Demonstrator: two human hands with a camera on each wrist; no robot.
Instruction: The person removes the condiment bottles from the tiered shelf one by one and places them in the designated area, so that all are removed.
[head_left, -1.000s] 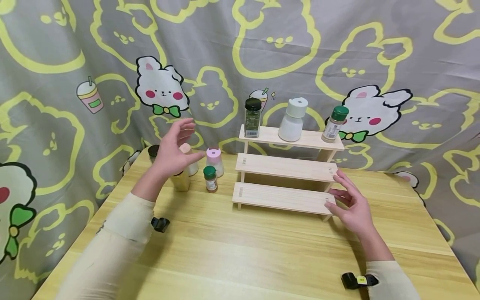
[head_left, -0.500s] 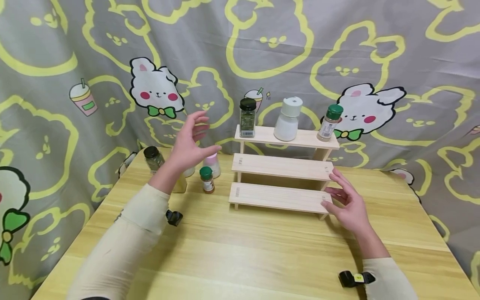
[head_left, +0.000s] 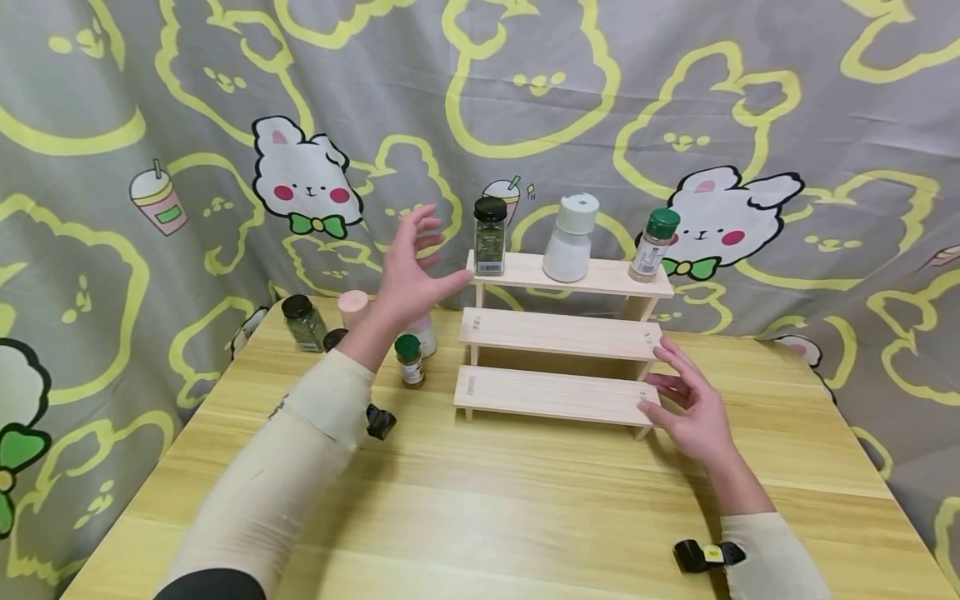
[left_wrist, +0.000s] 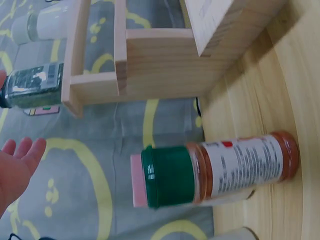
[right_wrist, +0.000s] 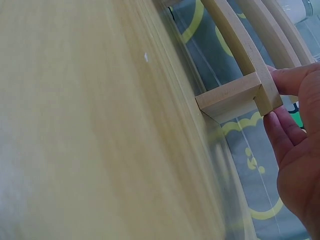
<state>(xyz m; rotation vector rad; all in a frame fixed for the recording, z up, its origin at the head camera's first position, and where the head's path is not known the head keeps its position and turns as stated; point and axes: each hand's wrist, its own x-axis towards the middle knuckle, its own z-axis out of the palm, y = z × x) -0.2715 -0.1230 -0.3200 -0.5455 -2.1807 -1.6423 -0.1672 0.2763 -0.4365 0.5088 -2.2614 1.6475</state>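
A three-tier wooden spice rack (head_left: 558, 393) stands on the table. My right hand (head_left: 693, 414) holds the right end of its lowest step, thumb on top; in the right wrist view the fingers (right_wrist: 280, 132) meet the board's end. On the top step stand a black-capped jar of green herbs (head_left: 490, 237), a white-capped shaker of white contents (head_left: 570, 240) and a green-capped spice bottle (head_left: 652, 246). My left hand (head_left: 415, 279) is in the air left of the herb jar, fingers spread from the thumb, holding nothing. Its thumb tip comes close to the top step's left end.
Left of the rack stand a green-capped bottle of reddish spice (head_left: 410, 362), another black-capped herb jar (head_left: 303, 323) and a pink-topped container (head_left: 352, 308). The left forearm partly hides other containers. A patterned curtain (head_left: 390, 92) hangs behind the table (head_left: 480, 508).
My left hand has moved right, from over the loose containers toward the herb jar on the top step. The right hand keeps its hold on the rack. The view has shifted slightly.
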